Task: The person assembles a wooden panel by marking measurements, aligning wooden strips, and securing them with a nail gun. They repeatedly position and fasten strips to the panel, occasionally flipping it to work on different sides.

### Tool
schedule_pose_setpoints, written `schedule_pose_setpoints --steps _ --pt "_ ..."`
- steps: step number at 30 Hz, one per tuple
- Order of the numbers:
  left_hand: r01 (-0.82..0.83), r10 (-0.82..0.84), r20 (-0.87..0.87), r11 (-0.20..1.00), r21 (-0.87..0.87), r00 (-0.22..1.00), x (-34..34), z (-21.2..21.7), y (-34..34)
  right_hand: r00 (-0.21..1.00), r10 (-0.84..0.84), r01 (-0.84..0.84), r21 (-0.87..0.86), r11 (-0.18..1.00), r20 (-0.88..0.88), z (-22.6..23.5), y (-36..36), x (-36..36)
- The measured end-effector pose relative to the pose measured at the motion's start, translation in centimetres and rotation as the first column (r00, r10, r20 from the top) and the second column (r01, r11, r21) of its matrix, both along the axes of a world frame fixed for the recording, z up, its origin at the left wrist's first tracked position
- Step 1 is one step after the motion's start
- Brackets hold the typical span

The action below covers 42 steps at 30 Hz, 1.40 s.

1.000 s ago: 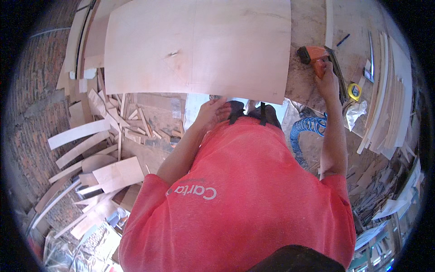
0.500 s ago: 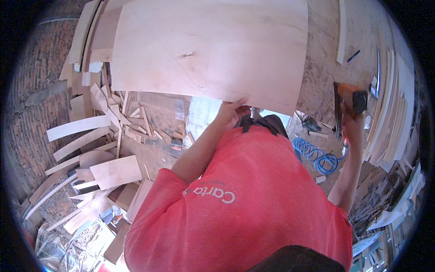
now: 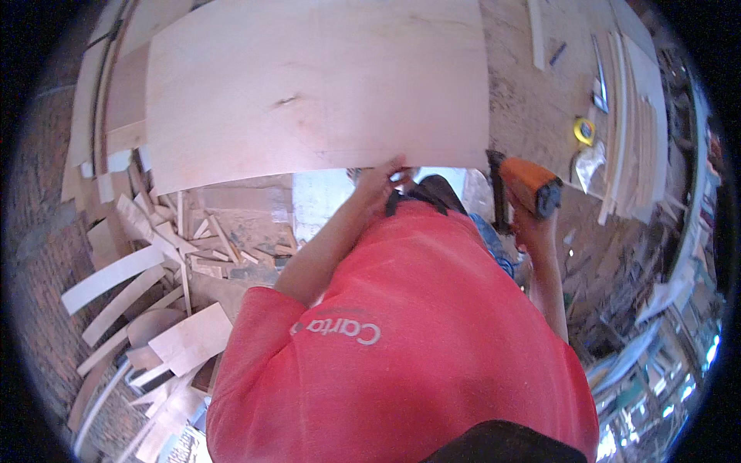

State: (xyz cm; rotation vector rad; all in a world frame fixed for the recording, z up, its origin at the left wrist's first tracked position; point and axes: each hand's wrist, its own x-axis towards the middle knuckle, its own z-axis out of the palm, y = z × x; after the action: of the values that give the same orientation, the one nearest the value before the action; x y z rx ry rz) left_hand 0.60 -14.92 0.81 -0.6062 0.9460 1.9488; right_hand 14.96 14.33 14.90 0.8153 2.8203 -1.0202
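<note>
A large pale plywood sheet (image 3: 324, 92) lies in front of me, with a small dark flaw in its face. My left hand (image 3: 378, 185) is at its near edge, thumb on top and the other fingers partly hidden below, so the edge is pinched. My right hand (image 3: 532, 231) is wrapped round the grip of an orange and black nail gun (image 3: 529, 184). The gun's dark nose is close to the sheet's near right corner; whether they touch I cannot tell. Part of a coiled blue air hose (image 3: 505, 266) shows below the gun.
Wood offcuts (image 3: 185, 231) and curved strips (image 3: 112, 278) are heaped at the left. On the right are a yellow tape measure (image 3: 584, 131), a dark blue pen-like stick (image 3: 558, 54) and long wooden strips (image 3: 617, 123). A brick wall (image 3: 46, 185) stands far left.
My right hand has brought the nail gun leftward to the sheet's near right corner. My left hand keeps hold of the near edge. The view has shifted, and the yellow tape measure now shows.
</note>
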Motion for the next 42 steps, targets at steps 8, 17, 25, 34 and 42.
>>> schedule_pose_setpoints --steps 8,17,25,34,42 --pt "-0.041 0.047 -0.093 0.997 0.062 0.995 0.3 -0.7 0.0 0.999 0.035 -0.034 -0.051 0.998 0.02 2.0 -5.1 -3.0" --pt "-0.225 0.218 0.063 0.964 0.142 0.974 0.2 0.5 0.8 0.994 0.035 -0.026 -0.089 0.996 0.104 2.4 -6.7 -5.6" --pt "-0.268 0.266 0.034 0.954 0.135 0.963 0.6 -0.4 1.1 0.992 0.078 -0.06 -0.181 0.982 0.095 3.6 -7.8 -7.6" --pt "-0.228 0.23 -0.015 0.97 0.082 0.973 0.9 -1.0 1.1 0.924 0.377 -0.378 -0.014 0.926 -0.066 1.1 -5.7 -7.1" --pt "-0.226 0.225 -0.024 0.974 -0.014 0.974 0.8 0.6 1.3 0.963 0.119 -0.094 -0.116 0.989 0.242 2.5 -7.3 -8.1"
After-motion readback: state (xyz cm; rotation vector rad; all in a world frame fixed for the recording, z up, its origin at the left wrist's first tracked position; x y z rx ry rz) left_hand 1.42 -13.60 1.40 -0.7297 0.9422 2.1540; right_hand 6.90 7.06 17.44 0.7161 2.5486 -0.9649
